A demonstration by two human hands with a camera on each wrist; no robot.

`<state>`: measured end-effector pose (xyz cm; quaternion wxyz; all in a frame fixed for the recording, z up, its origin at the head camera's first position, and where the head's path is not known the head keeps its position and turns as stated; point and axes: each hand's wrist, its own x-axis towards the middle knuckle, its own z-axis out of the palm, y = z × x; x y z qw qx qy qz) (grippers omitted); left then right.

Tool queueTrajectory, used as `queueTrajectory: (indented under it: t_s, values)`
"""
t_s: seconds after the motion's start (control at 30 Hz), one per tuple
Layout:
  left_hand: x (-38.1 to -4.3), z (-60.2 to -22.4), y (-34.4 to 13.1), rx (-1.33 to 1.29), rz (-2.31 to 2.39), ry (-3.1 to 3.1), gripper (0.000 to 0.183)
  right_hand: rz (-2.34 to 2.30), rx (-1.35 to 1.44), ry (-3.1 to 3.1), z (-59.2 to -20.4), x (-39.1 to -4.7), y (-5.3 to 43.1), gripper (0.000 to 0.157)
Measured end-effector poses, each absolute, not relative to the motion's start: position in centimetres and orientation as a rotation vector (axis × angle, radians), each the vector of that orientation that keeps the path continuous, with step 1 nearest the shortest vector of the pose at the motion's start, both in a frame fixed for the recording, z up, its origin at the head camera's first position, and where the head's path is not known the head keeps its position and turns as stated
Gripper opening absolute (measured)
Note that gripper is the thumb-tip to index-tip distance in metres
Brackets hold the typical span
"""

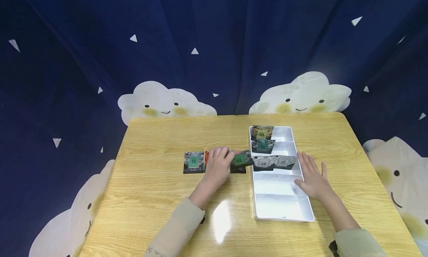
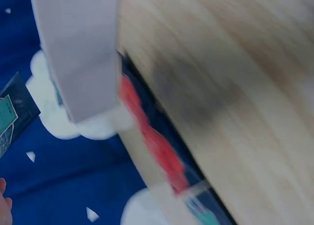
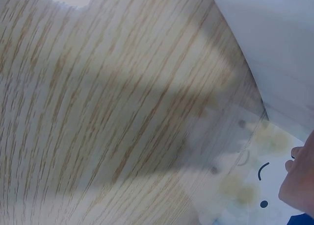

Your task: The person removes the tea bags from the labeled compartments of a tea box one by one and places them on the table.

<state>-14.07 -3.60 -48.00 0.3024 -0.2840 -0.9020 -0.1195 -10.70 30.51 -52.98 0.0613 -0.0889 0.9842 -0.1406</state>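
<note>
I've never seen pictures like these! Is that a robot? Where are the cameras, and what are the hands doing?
There's no robot, just a person's two bare hands. The big picture comes from a camera worn on the head, looking forward and down. The other two come from cameras on the wrists, so they look close and tilted.

On the table are a white tray and a row of cards, partly hidden by the left hand. That hand holds a dark card with a green label. Four more cards sit in the tray. The right hand touches the tray's side. Behind hangs a blue curtain.
</note>
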Motion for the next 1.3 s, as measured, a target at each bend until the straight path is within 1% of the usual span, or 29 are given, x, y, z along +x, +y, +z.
queueTrajectory:
  t_s: [0.17,0.4,0.63,0.83,1.07,1.3]
  values:
    - [-14.3,-49.3,-7.5,-0.688,-0.279,-2.408,0.019,-0.427,-0.285,2.990,-53.1,-10.7,30.6,0.094]
    - [-14.2,-50.5,-13.4,-0.576,-0.275,-2.500,0.022,-0.416,-0.278,2.990,-53.1,-10.7,30.5,0.093]
    - [-14.2,-51.5,-18.8,-0.577,-0.281,-2.620,0.019,-0.415,-0.271,2.984,-53.0,-10.6,30.4,0.093]
    - [-14.5,-52.2,-22.6,-0.570,-0.251,-2.771,0.026,-0.424,-0.270,2.980,-53.0,-10.6,30.4,0.092]
    - [-15.2,-52.9,-25.1,-0.523,-0.208,-2.957,0.033,-0.420,-0.280,2.991,-53.1,-10.7,30.5,0.092]
    - [-16.5,-53.9,-25.4,-0.499,-0.137,-3.006,0.030,-0.413,-0.276,2.989,-53.1,-10.7,30.3,0.092]
